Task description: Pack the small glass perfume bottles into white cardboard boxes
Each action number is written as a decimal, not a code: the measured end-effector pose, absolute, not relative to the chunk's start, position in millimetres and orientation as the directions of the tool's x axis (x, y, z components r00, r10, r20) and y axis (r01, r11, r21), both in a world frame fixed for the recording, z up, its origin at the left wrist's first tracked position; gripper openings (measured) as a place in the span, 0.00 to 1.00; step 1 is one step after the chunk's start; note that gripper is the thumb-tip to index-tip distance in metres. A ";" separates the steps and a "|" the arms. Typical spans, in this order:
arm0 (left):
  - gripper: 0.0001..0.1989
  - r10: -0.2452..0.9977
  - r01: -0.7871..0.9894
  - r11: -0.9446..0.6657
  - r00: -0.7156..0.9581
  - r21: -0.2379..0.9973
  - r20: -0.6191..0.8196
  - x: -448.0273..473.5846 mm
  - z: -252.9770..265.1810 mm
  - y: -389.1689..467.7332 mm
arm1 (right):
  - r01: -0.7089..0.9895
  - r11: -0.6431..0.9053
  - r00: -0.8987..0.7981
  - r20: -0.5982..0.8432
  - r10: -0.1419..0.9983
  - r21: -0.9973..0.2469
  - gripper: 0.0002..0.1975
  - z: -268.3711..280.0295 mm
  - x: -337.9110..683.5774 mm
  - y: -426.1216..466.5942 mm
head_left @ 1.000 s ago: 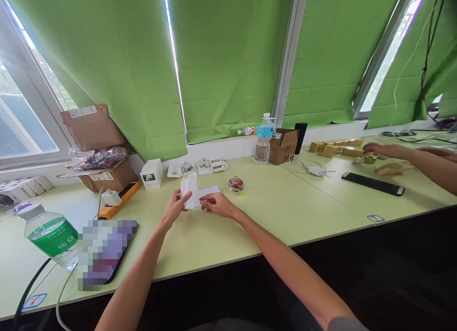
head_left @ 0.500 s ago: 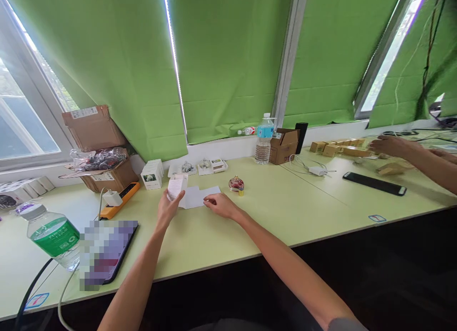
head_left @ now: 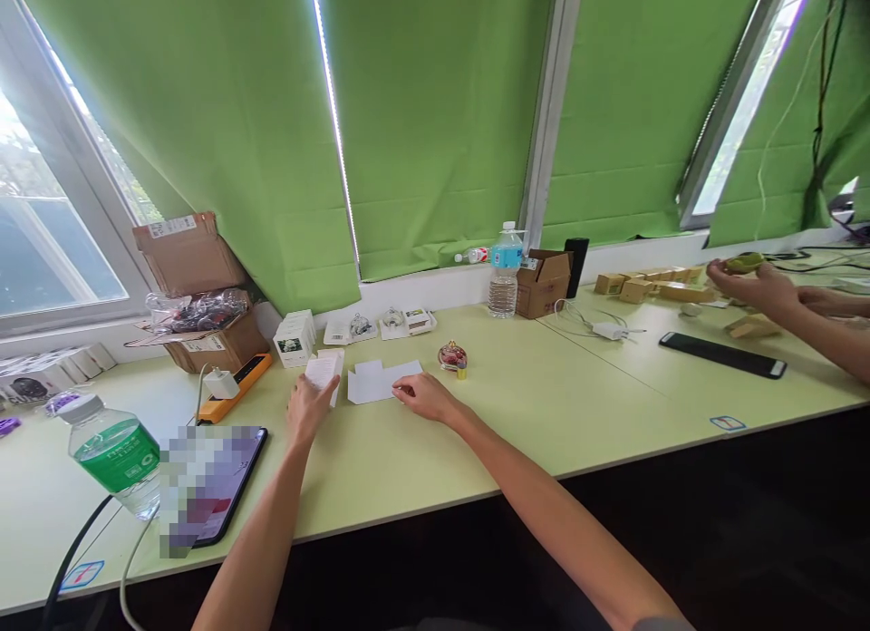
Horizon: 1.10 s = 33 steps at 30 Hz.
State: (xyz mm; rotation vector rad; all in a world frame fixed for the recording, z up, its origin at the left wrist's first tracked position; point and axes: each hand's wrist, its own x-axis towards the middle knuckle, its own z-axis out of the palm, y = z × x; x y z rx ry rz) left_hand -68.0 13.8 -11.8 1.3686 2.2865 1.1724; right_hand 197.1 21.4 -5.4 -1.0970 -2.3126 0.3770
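My left hand (head_left: 309, 409) is closed round a small white box (head_left: 326, 368) with fine print on its face, tilted over the table. To its right a flat white paper card (head_left: 372, 383) with a cut, stepped outline lies on the tabletop. The fingers of my right hand (head_left: 428, 397) are pinched together at the card's right edge. Just beyond that hand stands a small reddish glass bottle (head_left: 452, 355), with a little gold cap (head_left: 461, 371) beside its base.
White boxes (head_left: 294, 341) and two open packs with clear glass bottles (head_left: 359, 325) stand behind. At left are a phone (head_left: 231, 486), a water bottle (head_left: 115, 454) and an orange power strip (head_left: 237, 386). A co-worker's hands (head_left: 761, 286) hold something green, beyond a black phone (head_left: 721, 354).
My left hand has moved the white box slightly left and down, apart from the card. My right hand stays at the card's edge. The co-worker's hand now holds a green thing.
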 end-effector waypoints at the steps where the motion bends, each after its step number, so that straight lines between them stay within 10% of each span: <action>1: 0.40 0.814 0.671 0.264 -0.540 0.693 0.213 -68.5 -13.2 13.6 | 0.624 0.628 -0.517 0.357 0.778 -0.465 0.15 -4.9 197.3 21.0; 10: 0.39 0.786 0.819 0.318 -0.509 0.477 0.350 -66.1 -24.9 15.1 | 0.642 0.566 -0.482 0.302 0.823 -0.518 0.15 -0.8 198.3 19.7; 19: 0.18 0.772 0.936 -0.041 -0.193 0.351 0.605 -48.3 -20.5 10.3 | 0.722 0.495 -0.369 0.336 0.866 -0.483 0.17 -0.8 205.2 29.9; 33: 0.22 0.931 0.821 -0.213 0.007 0.530 0.364 -32.0 -33.8 11.7 | 0.782 0.375 -0.251 0.299 0.921 -0.498 0.18 -6.2 214.0 43.6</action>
